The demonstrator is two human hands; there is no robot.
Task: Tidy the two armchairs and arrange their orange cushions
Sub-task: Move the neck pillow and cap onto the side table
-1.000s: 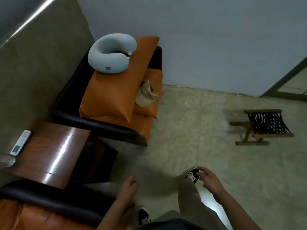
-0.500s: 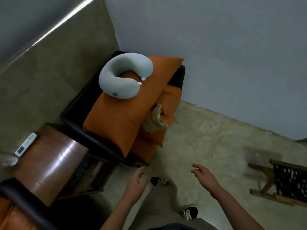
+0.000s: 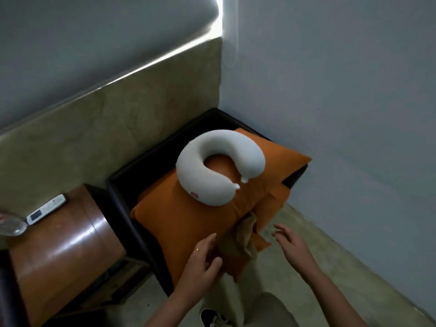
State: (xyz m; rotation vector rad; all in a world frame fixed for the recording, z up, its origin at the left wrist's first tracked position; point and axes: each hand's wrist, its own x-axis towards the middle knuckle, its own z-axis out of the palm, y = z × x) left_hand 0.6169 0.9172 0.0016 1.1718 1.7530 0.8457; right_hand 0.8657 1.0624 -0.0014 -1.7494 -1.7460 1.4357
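A black armchair [image 3: 122, 182] stands in the room's corner. A large orange cushion [image 3: 188, 223] lies tilted across it, with smaller orange cushions [image 3: 271, 206] partly hidden beneath on the right. A pale U-shaped neck pillow [image 3: 212, 166] rests on top of the large cushion. A tan cap or cloth [image 3: 240, 239] lies at the cushions' front edge. My left hand [image 3: 203, 260] hovers at the large cushion's front corner, fingers apart, holding nothing. My right hand [image 3: 292, 246] is spread open just right of the tan item, not touching it.
A glossy brown side table [image 3: 63, 251] stands left of the armchair with a white remote [image 3: 46, 208] and a clear plastic item [image 3: 9, 223] on it. Walls close in behind and to the right. Bare floor [image 3: 330, 251] lies on the right.
I have stepped up to the armchair and the view has swung to face it. Both hands have risen from near my legs to the cushions' front edge.
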